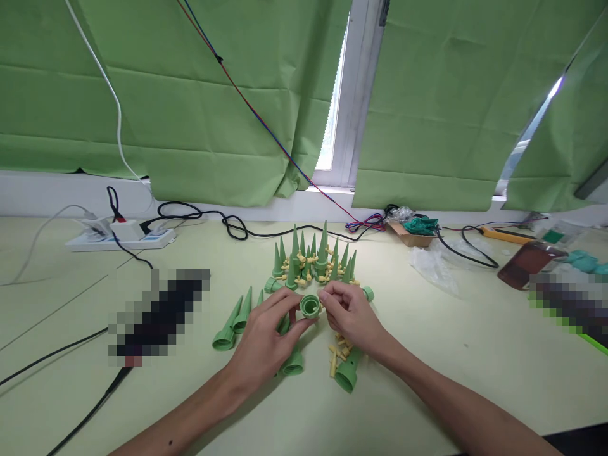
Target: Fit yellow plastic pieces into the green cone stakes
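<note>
My left hand (266, 329) grips a green plastic watering spike (310, 306) between thumb and fingers, its round threaded opening turned toward me. My right hand (351, 315) is closed in a pinch at the right side of that opening; what its fingertips hold, if anything, is hidden. Several green spikes (244, 310) lie left of my left hand, and a few more rest beneath it. Below my right hand are small yellow plastic valves (334, 361) beside another green spike (348, 373). Behind both hands, a cluster of spikes (324, 247) stands point up with yellow valves fitted to them.
A white power strip (123, 238) sits at the back left, with a black cable (266, 234) running along the wall. At the right are a small cardboard box (411, 235), clear plastic bags (434, 269) and a bottle of dark liquid (529, 263). A blurred dark object (164, 316) lies left.
</note>
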Demonstrator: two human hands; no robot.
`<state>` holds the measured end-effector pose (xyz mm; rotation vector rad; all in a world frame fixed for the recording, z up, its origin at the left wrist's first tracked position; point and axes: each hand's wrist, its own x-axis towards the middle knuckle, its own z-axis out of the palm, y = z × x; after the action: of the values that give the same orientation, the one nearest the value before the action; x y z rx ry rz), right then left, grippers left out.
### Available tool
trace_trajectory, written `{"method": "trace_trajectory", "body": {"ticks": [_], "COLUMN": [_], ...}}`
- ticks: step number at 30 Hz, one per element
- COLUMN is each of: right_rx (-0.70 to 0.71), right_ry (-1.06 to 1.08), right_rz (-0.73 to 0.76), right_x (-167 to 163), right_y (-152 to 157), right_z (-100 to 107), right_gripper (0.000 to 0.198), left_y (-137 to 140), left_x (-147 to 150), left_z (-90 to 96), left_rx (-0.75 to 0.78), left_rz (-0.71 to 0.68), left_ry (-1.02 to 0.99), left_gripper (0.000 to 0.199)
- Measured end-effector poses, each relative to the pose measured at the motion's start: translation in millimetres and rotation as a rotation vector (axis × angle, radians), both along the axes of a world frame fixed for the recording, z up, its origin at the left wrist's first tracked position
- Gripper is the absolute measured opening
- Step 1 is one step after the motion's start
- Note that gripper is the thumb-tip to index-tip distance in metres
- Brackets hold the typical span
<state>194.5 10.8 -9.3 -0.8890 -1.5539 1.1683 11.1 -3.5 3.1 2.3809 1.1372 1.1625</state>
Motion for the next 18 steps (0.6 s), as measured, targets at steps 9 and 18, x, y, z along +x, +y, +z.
{"method": "trace_trajectory", "body": {"ticks": [9,18], "right_rx": [-0.001,-0.010], "right_ry": [-0.037,0.062], "right_rz": [0.011,-0.005], "right_x": [0.0,-2.5], "right_y": [-2.6,-0.4], "right_z": [2.2,-1.1], "right_gripper": [0.038,0.037], "left_y": [-0.5,-0.8], "left_x": [-3.8,3.0], "left_z": [-6.1,-0.3], "left_rx": [0.207,-0.052], "left_rz": [-0.052,0.009], "left_ry": [0.039,-0.065], "left_gripper": [0.022,0.021]}}
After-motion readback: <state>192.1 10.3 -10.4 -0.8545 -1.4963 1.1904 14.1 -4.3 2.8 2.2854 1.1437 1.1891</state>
